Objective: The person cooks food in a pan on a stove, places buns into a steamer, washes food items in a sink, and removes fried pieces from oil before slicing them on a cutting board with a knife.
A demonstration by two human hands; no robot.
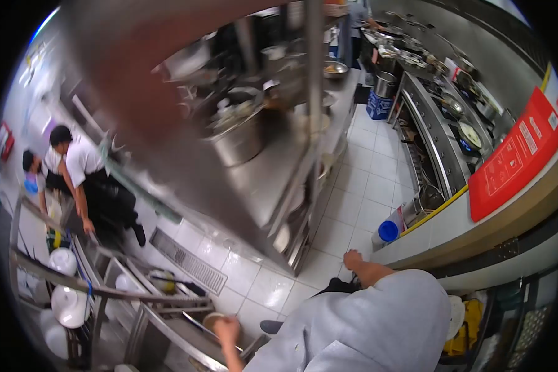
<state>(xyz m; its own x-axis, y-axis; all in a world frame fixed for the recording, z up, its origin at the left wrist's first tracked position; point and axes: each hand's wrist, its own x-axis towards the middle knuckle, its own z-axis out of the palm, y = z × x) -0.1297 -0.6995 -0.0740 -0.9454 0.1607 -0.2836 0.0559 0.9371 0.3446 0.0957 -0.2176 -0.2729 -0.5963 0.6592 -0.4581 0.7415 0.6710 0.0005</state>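
Note:
Low in the view, my left hand (227, 332) is closed beside the metal rack. Its fingers are curled against a small round brownish thing (213, 321), too blurred to name. My right hand (353, 260) hangs over the white tiled floor, its fingers curled, with nothing visible in it. Near that hand stands a container with a blue lid (388, 231), beside the counter on the right.
Metal shelving (254, 186) with a large steel pot (237, 139) stands ahead. Stoves with pans (470, 135) line the right aisle. A red board (518, 155) lies on the right counter. Two people (87, 161) bend at the left; another person (357, 22) stands far back. A floor grate (188, 260) lies left.

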